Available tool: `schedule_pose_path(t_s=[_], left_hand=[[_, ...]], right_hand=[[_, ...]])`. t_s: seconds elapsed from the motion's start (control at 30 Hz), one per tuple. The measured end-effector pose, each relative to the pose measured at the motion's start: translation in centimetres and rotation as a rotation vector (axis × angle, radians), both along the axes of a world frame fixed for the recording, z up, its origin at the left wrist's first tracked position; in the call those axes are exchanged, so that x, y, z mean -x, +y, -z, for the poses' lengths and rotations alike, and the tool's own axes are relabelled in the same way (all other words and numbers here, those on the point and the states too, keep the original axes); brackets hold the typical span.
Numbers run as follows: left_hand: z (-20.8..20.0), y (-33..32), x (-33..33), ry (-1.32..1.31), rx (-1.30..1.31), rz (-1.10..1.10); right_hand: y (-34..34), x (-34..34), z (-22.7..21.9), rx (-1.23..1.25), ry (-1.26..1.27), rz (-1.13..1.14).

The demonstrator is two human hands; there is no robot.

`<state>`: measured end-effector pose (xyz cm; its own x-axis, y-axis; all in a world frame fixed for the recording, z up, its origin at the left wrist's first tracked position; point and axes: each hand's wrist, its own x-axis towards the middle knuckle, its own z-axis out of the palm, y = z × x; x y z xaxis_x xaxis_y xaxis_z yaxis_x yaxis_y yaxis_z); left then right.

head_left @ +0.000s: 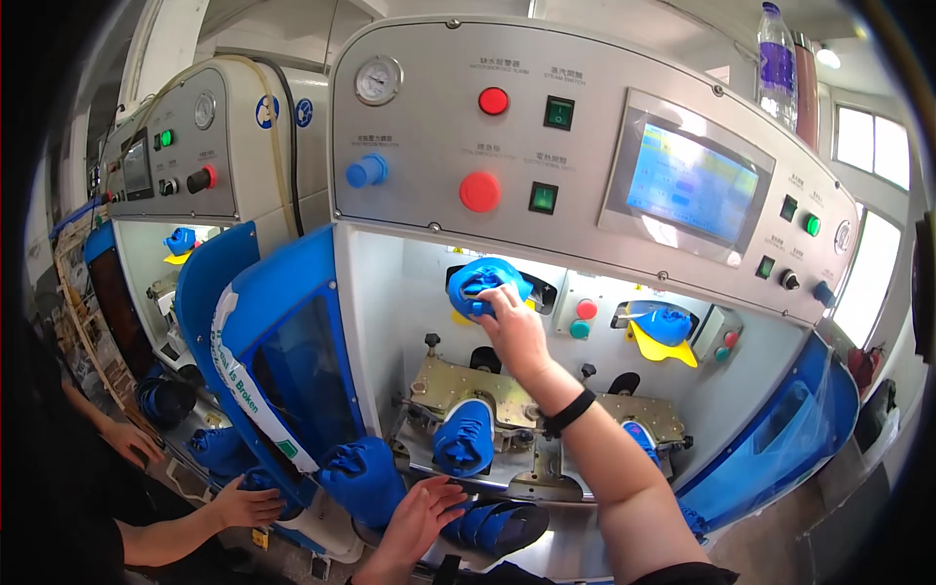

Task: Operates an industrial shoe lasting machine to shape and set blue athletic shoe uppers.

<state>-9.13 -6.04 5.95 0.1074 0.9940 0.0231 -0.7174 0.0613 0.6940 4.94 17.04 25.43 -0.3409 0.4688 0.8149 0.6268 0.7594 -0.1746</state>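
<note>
My right hand (517, 331), with a black band on its wrist, reaches into the lit bay of a grey machine. Its bent fingers grip the front of a blue shoe upper (476, 277) fitted on the upper left mould. Down at the front edge, my left hand (421, 522) is open, fingers stretched, holding nothing. It lies between a standing blue upper (363, 480) and dark blue, strap-like pieces (495, 527). Below my right hand, a laced blue shoe upper (463, 439) with a pale collar sits on the lower metal fixture (453, 385). Another blue shoe upper (640, 439) is partly hidden behind my right forearm.
A blue upper over a yellow pad (665, 341) is on the right mould. Buttons (583, 319) sit between the moulds; a control panel with a screen (692, 180) spans above. Blue side guards (292, 341) flank the bay. At left, a co-worker's hand (249, 505) touches blue uppers.
</note>
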Motion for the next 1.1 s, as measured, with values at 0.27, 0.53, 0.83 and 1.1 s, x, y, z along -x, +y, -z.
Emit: schedule_pose_path(t_s=[0.27, 0.53, 0.83, 1.1], left_hand=[[0.6, -0.5, 1.6, -0.019, -0.024, -0.006], [1.6, -0.2, 1.4, -0.004, 0.034, 0.04], [1.5, 0.9, 0.9, -0.02, 0.097, 0.129], [1.8, 3.0, -3.0, 0.118, 0.12, 0.406]], right_hand=[[3.1, 0.6, 2.9, -0.025, 0.134, 0.022], [6.1, -1.8, 4.4, -0.095, 0.249, 0.097], [1.0, -8.5, 11.6, 0.13, -0.007, 0.568], [-3.7, -11.5, 12.2, 0.198, -0.034, 0.404]])
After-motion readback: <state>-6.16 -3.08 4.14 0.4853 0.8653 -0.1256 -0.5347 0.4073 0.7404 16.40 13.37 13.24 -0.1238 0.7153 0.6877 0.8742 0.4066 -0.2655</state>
